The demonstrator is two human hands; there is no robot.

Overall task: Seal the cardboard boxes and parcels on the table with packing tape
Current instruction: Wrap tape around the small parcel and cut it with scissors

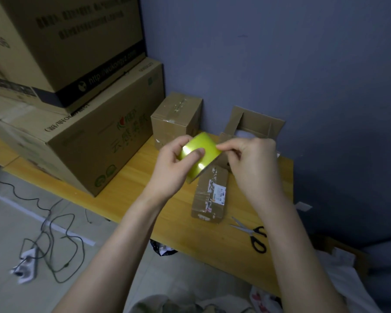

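Tape roll (199,155): a wide roll of glossy yellow-green packing tape is held in the air above the table (145,188), over the far end of the flat parcel. Bright reflections are seen on its outer face, and the roll is tilted.
Left hand (174,163): it is curled around the roll, with the thumb laid on the shiny outer face and the fingers behind it.
Right hand (251,159): its thumb and forefinger are pinched together at the right edge of the roll. It cannot be told whether a free end of tape is caught.
Flat parcel (210,195): a long brown parcel is laid on the table under the hands. Clear tape and a white label are seen on its top.
Small box (174,118): it is placed at the wall and is already closed with clear tape.
Open box (253,127): it is placed to the right of the small box, with its flaps raised.
Scissors (255,236): black-handled, they are laid near the table's front edge, beside the parcel.
Large boxes (88,143): two printed cartons are stacked on the left of the table.
Floor: dark cables (54,233) are spread there.
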